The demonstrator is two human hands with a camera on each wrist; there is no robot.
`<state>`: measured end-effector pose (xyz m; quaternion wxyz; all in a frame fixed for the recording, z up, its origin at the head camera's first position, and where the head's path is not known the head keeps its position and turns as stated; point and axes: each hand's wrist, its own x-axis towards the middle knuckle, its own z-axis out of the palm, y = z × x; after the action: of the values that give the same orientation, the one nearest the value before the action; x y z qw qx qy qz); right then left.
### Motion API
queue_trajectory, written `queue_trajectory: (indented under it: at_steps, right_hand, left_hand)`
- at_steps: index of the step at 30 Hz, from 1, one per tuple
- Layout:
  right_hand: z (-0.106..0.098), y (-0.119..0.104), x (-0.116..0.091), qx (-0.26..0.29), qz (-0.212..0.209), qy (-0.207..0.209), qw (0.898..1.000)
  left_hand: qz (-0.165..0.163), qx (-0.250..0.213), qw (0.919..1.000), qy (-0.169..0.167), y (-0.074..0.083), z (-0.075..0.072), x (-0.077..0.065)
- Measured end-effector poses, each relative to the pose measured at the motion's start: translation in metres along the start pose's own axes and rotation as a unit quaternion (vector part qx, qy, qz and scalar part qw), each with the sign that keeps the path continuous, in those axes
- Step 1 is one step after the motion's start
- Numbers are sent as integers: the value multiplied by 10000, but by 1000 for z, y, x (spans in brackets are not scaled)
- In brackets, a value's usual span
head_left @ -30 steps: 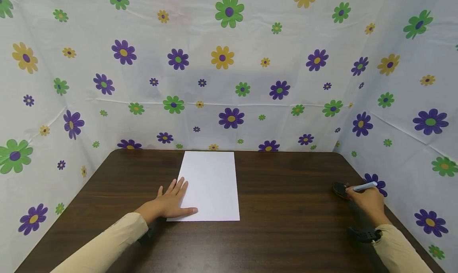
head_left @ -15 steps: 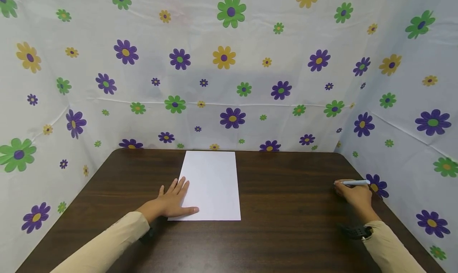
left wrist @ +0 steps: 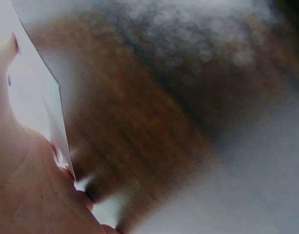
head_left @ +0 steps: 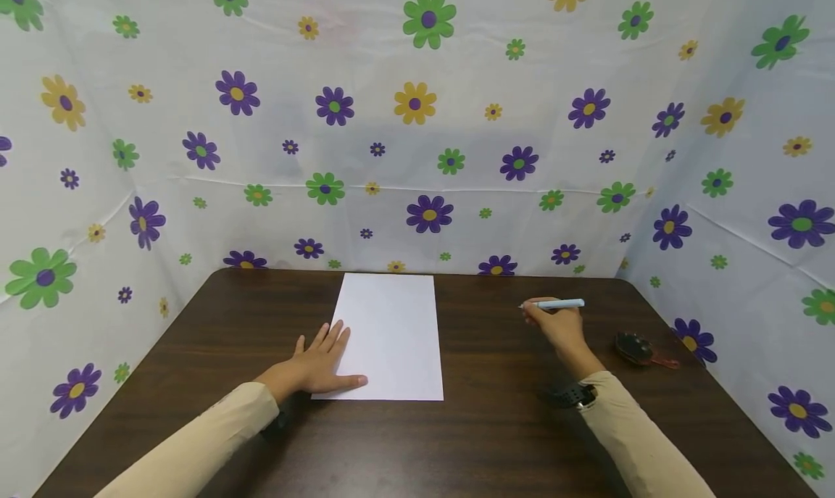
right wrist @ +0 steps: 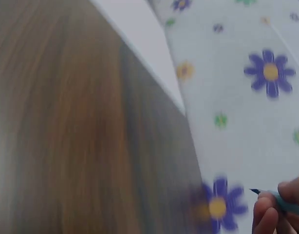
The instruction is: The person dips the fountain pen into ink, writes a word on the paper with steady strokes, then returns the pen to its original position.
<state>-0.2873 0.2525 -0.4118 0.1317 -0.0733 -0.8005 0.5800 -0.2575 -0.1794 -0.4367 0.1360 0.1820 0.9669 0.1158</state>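
Head view: the right hand (head_left: 559, 330) pinches a pale-blue pen (head_left: 564, 304) close to its bare tip, well apart from and right of the white paper (head_left: 394, 331). The pen looks light and stiff, perhaps slick along the barrel; low down seems the place to hold it. The left hand (head_left: 313, 367) lies spread over the paper's left edge; that sheet would probably slide or crease easily, so flat pressure suits it. Beyond the right hand, a dark pan-like thing (head_left: 633, 348) sits on the table (head_left: 404, 447).
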Motion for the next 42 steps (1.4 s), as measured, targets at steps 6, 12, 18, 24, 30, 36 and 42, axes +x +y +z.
queue_trajectory:
  at_steps: [6, 12, 18, 24, 30, 36, 42]
  right_hand:
    - [68, -11, -2, 654, 2, -796, 9947]
    - [127, -22, -9, 935, 143, -1088, 9895]
    - [168, -25, -15, 767, 194, -1175, 9899]
    - [201, -25, -18, 426, -107, -1169, 9922]
    - [219, -31, -17, 84, -159, -1080, 9940]
    - [230, -34, -19, 165, -29, -1167, 9930]
    - [238, -37, -22, -206, -118, -1246, 9919]
  left_hand:
    - [30, 4, 10000, 3, 3, -1, -1]
    - [8, -62, 10000, -18, 3, -2, -3]
    - [-24, -13, 10000, 17, 3, -1, -2]
    - [-86, -8, 10000, 21, 4, 1, 0]
    - [-130, 36, 9999, 22, 3, -1, 0]
    - [-76, -10, 10000, 17, 2, -3, 0]
    - [-71, -59, 9999, -74, -3, 3, 5]
